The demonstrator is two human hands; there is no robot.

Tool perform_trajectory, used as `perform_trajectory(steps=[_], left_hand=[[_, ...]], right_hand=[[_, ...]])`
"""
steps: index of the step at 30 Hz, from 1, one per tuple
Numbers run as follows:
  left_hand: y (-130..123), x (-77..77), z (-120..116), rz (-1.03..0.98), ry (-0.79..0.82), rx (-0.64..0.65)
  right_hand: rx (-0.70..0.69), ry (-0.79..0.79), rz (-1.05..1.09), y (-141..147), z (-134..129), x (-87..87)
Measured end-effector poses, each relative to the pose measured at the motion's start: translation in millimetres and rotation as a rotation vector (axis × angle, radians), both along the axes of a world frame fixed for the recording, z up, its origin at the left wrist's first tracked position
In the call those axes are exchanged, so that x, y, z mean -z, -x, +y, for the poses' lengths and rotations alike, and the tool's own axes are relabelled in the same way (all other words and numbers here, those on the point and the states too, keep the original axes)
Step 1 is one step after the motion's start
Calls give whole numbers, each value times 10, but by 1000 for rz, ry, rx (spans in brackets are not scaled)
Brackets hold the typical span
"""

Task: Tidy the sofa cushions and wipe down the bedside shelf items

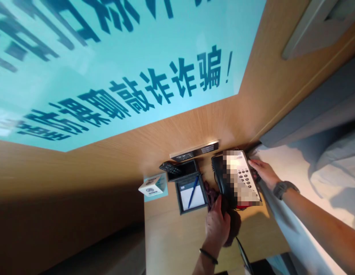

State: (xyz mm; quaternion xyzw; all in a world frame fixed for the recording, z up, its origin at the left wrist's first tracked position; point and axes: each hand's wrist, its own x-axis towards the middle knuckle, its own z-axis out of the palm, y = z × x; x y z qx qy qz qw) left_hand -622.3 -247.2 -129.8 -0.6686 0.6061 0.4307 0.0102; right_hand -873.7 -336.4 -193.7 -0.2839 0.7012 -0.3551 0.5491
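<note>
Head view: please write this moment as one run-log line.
left hand: holds dark cloth at phone | right hand: grips phone edge | tray: pen on notepad

Bright, cool light on the teal wall sign (pixel 108 57); pale glare patches wash over its lettering. Sign characters smear at the left edge, with wide-angle stretch and tilt. Wood panelling falls into deep brown shadow lower left. White bedding (pixel 294 168) nearly blown out. Telephone (pixel 237 179) face pixelated; nightstand (pixel 177 233) evenly lit.
</note>
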Motion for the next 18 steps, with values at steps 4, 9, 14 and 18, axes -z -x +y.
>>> perform_trajectory(steps=[4,9,14,18], left_hand=[[46,2,-27,-21,-33,-24],[66,-31,-67,20,-60,-53],[86,-50,-119,86,-48,-86],[121,-24,-169,121,-33,-169]], right_hand=[[-43,-103,-186,31,651,-38],[60,-187,-258,42,1250,-131],[205,-49,-155,100,1274,-70],[183,-8,-86,-27,1229,89]])
